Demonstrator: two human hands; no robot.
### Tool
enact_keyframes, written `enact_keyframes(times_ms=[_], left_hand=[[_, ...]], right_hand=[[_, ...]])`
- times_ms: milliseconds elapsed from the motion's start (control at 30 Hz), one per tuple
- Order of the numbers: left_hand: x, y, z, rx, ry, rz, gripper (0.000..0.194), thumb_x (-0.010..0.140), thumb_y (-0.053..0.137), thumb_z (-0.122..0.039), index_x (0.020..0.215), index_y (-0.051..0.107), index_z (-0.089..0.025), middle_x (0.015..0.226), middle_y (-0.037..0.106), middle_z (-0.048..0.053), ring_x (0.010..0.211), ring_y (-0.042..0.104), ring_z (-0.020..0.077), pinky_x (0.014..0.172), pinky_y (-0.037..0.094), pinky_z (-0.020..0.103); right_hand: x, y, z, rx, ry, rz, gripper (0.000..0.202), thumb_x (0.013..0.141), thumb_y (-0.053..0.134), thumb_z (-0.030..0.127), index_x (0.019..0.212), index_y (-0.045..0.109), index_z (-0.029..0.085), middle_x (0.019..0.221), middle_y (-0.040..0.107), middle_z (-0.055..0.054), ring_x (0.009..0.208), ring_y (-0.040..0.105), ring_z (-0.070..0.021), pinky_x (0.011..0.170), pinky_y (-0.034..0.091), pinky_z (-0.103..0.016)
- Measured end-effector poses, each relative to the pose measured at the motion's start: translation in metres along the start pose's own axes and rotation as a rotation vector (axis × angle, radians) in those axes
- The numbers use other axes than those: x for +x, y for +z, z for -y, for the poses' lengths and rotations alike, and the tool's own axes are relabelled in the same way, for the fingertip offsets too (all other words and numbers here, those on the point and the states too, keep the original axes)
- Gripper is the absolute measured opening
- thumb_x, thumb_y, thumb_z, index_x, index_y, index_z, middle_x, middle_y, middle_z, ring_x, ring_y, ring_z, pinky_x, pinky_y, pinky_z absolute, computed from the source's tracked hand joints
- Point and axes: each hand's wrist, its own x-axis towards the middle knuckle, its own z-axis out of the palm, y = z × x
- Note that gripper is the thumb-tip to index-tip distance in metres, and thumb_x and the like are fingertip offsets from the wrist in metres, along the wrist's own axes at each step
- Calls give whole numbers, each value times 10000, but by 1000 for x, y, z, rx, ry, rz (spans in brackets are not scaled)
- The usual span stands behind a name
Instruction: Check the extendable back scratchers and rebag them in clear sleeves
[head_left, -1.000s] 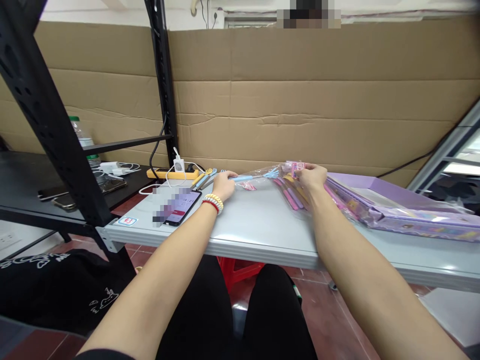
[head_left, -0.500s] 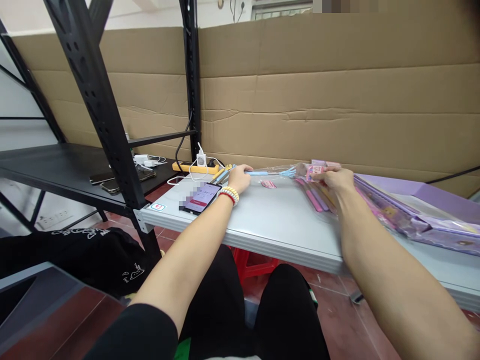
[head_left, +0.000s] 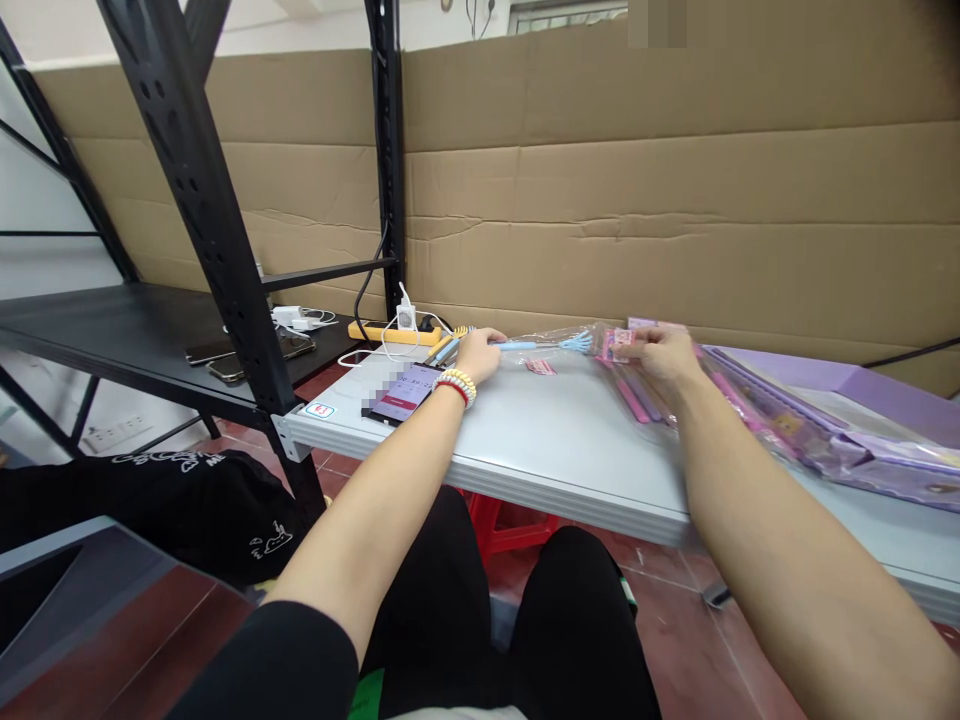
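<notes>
My left hand [head_left: 478, 353], with beaded bracelets on the wrist, grips the handle end of a light blue claw-headed scratcher [head_left: 551, 345] lying on the grey table [head_left: 525, 440]. My right hand [head_left: 660, 352] is closed on the top of a clear packet with a pink card header [head_left: 616, 345] that holds pink and purple sticks [head_left: 636, 395]. A small pink scrap [head_left: 540, 367] lies between my hands.
A phone [head_left: 401, 392] lies near the table's left corner. More scratchers [head_left: 446, 345] and a yellow power strip [head_left: 390, 333] with chargers sit behind it. A purple packaged stack [head_left: 825, 430] fills the right. A black shelf [head_left: 112, 330] holds phones. Cardboard backs the table.
The view swung left one second ago, then steadied. Both hands keep their hold; my right hand with the packet has shifted slightly toward the left.
</notes>
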Motion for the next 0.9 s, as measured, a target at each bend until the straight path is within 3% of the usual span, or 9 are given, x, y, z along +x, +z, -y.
enact_keyframes(times_ms=[300,467,600,733,900], left_hand=[[0,-1,-1,3,-19,-5,411,701,479,10,994,726,-139,1056,725,54,1016,632,158,941,456,245],[0,-1,0,9,-8,-7,409,697,482,9,1002,726,-115,1057,724,75,1009,634,162,939,456,241],[-1,-2,0,16,-3,-6,411,699,484,5,1004,726,-127,1068,721,73,1017,633,165,948,455,249],[-1,-2,-1,22,-4,0,412,705,484,-7,1014,725,-135,1067,721,68,1014,635,164,945,458,250],[-1,-2,0,37,5,-3,415,699,482,-4,1004,730,-136,1058,724,60,1010,634,162,939,458,243]], right_hand=[[12,-3,-13,-59,-100,-114,109,623,700,179,711,642,156,650,619,-1,555,567,-120,521,521,-250],[4,0,-4,-279,-142,-230,68,671,631,132,729,649,161,675,636,-36,552,578,-140,469,488,-240],[-1,2,3,-289,-142,-225,107,661,582,91,708,643,166,699,656,-54,591,597,-156,472,486,-240],[2,-2,2,-400,-157,-200,88,615,588,103,643,646,163,596,620,-35,578,581,-162,485,465,-240],[5,-7,-3,-527,-122,-276,93,537,621,100,603,668,147,492,555,8,534,535,-139,467,402,-217]])
